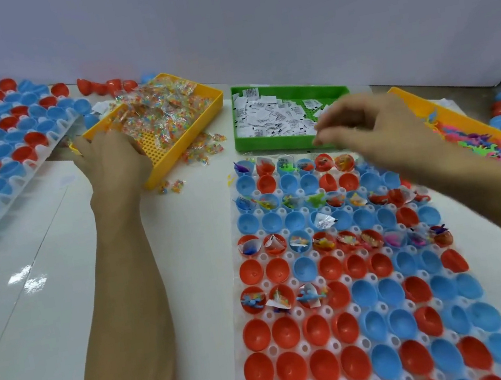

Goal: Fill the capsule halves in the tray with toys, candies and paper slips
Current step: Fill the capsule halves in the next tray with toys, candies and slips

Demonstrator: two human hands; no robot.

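1. Your left hand (111, 160) curls into the candy bin (164, 121); those wrapped packets are light and crinkly, so pinch a corner.
2. Your right hand (374, 126) hovers blurred above the paper slips (273, 116), fingers bunched, possibly pinching one.
3. The tray (351, 285) lies below, partly filled.

Bare table (44, 290) lies left of tray (245, 323).
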